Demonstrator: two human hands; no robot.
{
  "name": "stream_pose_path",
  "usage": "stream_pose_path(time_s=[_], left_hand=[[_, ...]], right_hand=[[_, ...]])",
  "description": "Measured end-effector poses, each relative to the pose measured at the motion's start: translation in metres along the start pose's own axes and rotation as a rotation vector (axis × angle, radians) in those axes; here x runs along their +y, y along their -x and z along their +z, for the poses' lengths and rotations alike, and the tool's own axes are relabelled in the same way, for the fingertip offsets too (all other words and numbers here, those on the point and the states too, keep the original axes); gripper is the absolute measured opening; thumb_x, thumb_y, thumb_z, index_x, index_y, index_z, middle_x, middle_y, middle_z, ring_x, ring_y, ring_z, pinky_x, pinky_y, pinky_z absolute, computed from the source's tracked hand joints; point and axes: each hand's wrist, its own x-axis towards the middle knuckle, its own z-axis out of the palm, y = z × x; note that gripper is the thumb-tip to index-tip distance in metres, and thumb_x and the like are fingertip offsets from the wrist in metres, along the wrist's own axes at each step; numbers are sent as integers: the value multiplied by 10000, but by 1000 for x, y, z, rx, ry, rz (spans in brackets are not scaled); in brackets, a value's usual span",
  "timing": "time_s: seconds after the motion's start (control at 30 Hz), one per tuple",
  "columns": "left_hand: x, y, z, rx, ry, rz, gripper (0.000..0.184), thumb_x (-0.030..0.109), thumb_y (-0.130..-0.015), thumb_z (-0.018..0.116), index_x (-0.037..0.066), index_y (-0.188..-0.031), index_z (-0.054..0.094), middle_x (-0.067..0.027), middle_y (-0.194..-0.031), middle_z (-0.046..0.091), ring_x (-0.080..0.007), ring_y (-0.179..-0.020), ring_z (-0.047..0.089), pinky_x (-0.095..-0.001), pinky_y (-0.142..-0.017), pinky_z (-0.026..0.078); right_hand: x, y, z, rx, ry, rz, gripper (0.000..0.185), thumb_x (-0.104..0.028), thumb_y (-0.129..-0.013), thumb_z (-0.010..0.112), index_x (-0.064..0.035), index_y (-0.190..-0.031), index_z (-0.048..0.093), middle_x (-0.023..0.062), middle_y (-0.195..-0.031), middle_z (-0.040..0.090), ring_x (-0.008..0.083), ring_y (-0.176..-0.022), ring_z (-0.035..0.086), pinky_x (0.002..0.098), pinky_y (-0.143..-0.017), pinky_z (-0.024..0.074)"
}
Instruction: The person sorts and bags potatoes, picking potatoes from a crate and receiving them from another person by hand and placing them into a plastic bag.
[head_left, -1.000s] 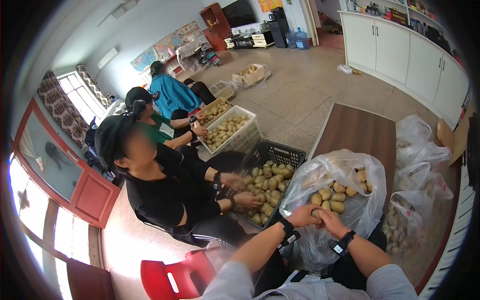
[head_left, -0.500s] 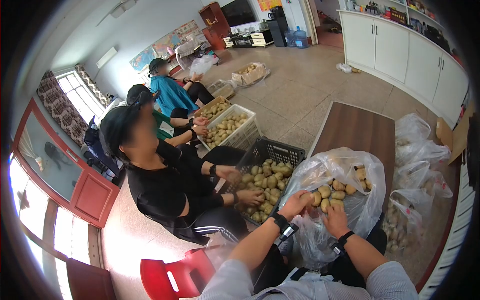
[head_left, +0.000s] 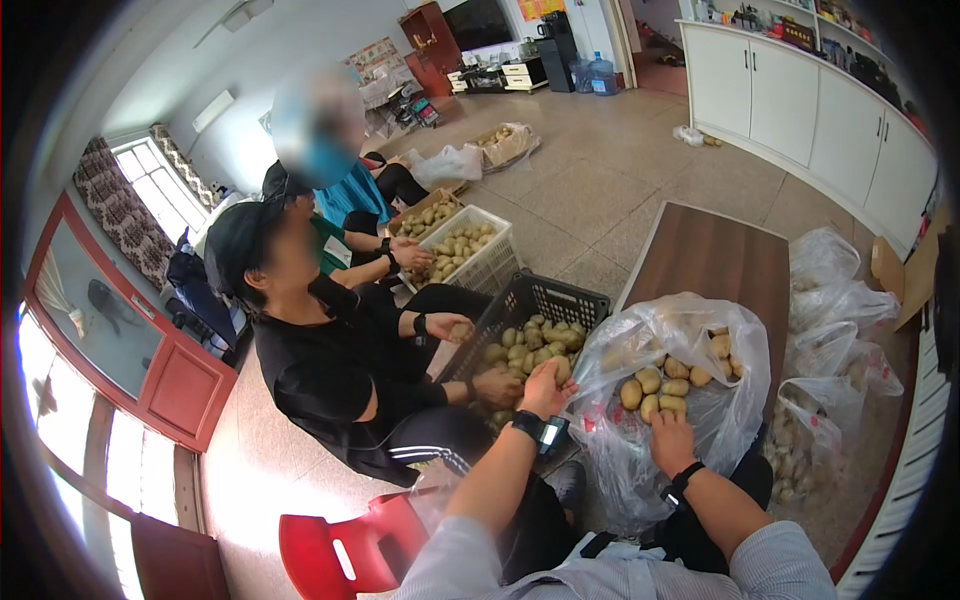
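Tiled floor [head_left: 590, 205], brown table [head_left: 705, 255]. Left hand [head_left: 545, 391] half-curled at black crate [head_left: 563, 293], grip unclear; right hand [head_left: 672, 442] bent at potatoes [head_left: 649, 380] in clear bag [head_left: 718, 425], hold unclear. Floppy rim could snag fingers, spilling some.

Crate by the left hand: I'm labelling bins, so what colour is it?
The crate is black, shown best in the head view.

Smooth tan oval potatoes [head_left: 648, 380] lie inside a crumpled, open clear plastic bag [head_left: 715, 425], lower right of centre; greenish-tan potatoes [head_left: 535, 335] heap a black perforated plastic crate [head_left: 560, 298] mid-frame.
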Motion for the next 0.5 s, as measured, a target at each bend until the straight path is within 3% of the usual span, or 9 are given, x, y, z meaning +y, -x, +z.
stream_pose_path(time_s=[0.17, 0.5], left_hand=[[9, -18, -30, 132, 114, -37, 221, 186, -961, 488, 74, -1151, 500, -132, -1006, 559, -296, -789, 576, -473, -717, 546], [12, -37, -63, 264, 89, -23, 283, 216, -973, 465, 58, -1208, 466, -157, -1067, 539, -346, -873, 589, -490, -729, 565]], right_hand=[[0, 3, 4, -20, 76, 62, 288, -100, -760, 627, -85, -1042, 571, 99, -971, 585, 323, -853, 594, 421, -733, 506], [3, 3, 11, -147, 65, 117, 295, -91, -775, 601, -83, -1064, 544, 99, -1012, 577, 333, -871, 620, 425, -719, 528]])
